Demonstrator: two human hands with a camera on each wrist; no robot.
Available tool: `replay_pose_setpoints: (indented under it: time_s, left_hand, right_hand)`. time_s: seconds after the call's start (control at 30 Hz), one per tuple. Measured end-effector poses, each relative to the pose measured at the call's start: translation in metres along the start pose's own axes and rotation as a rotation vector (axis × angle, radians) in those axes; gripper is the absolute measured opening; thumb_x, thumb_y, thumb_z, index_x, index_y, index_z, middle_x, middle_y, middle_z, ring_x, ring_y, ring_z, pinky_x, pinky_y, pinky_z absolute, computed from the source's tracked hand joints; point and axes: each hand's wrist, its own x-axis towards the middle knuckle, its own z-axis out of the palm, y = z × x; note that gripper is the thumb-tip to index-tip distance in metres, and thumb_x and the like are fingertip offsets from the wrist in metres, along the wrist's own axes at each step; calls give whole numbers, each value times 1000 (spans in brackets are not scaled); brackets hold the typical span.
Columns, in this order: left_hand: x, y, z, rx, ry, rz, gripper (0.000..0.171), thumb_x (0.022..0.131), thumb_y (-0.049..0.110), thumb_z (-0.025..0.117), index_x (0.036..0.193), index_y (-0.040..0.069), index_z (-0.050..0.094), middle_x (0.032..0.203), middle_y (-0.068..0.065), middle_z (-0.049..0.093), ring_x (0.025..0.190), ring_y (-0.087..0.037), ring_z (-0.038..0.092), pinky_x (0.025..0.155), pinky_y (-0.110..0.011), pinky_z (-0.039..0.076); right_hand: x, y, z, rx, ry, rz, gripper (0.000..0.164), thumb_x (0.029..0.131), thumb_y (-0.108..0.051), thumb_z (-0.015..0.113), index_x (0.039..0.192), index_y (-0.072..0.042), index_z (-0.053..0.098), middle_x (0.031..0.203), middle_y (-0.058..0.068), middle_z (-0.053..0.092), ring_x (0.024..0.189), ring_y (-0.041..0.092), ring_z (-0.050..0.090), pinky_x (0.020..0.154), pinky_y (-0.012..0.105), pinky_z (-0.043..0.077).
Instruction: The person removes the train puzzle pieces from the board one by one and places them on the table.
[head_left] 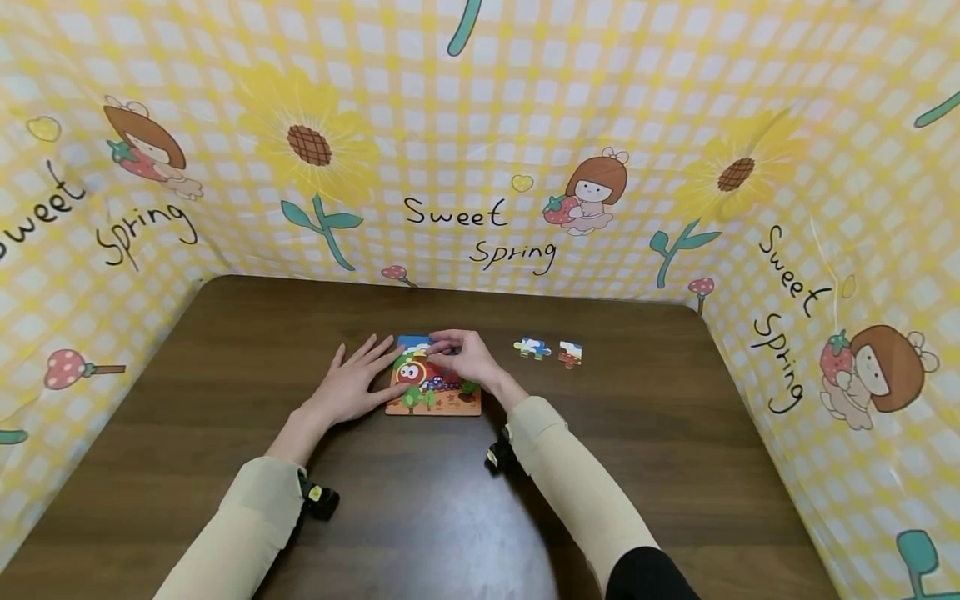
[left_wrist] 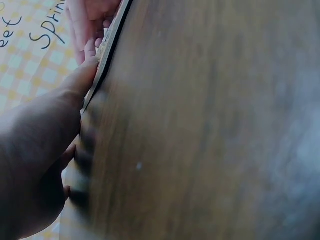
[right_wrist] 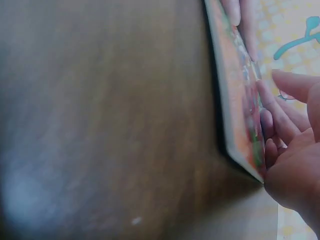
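Observation:
A jigsaw puzzle board [head_left: 442, 407] with a bright cartoon picture lies flat on the table. My left hand [head_left: 352, 385] is spread over its left side, fingers straight, the thumb resting on the picture. In the left wrist view the left thumb [left_wrist: 80, 82] lies along the board's edge. Over the upper right of the board my right hand [head_left: 471, 360] pinches a puzzle piece [right_wrist: 257, 70] down at the picture; the fingers mostly hide it. The right hand's lower fingers curl against the board in the right wrist view.
Two loose puzzle pieces, one blue and white with tabs [head_left: 532, 348] and one blue and brown [head_left: 570, 354], lie right of the board. The brown wooden table [head_left: 645, 467] is bounded at the back and sides by a yellow checked cloth [head_left: 480, 125].

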Motion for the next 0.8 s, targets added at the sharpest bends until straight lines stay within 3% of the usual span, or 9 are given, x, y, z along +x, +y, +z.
replay_pose_setpoints:
  time_s: [0.13, 0.33, 0.47, 0.6, 0.8]
  left_hand:
    - [3, 0, 0, 3, 2, -2, 83, 106, 62, 65, 173, 23, 38, 184, -13, 26, 172, -44, 17, 131, -82, 2]
    - [3, -1, 2, -19, 29, 4, 82, 105, 60, 67, 172, 21, 41, 183, -13, 28, 172, -44, 19, 132, -81, 1]
    - [2, -2, 5, -46, 64, 13, 80, 104, 58, 69, 170, 19, 46, 181, -15, 32, 170, -45, 22, 131, -82, 3]
    - [0, -2, 7, -42, 61, 11, 80, 104, 60, 69, 170, 20, 46, 182, -13, 31, 171, -44, 21, 131, -81, 3]
    - [1, -3, 6, -21, 47, 14, 81, 105, 60, 67, 171, 22, 43, 183, -12, 29, 172, -44, 19, 132, -81, 2]
  right_hand:
    - [3, -1, -3, 25, -20, 21, 54, 103, -4, 74, 155, 1, 60, 131, 23, 78, 127, 35, 70, 102, 35, 59]
    - [5, -3, 3, -45, 29, 25, 60, 98, -5, 82, 155, -5, 63, 127, 17, 80, 117, 28, 69, 103, 40, 57]
    - [7, -1, 11, -185, 91, 11, 55, 97, -14, 86, 150, -10, 69, 121, 8, 83, 113, 24, 69, 119, 44, 43]
    - [6, -1, 15, -278, 121, 0, 46, 97, -19, 87, 141, -12, 76, 116, 4, 84, 112, 25, 71, 126, 54, 27]
    - [5, -3, 18, -291, 133, 8, 41, 98, -19, 86, 137, -12, 78, 115, 4, 84, 111, 27, 72, 124, 54, 25]
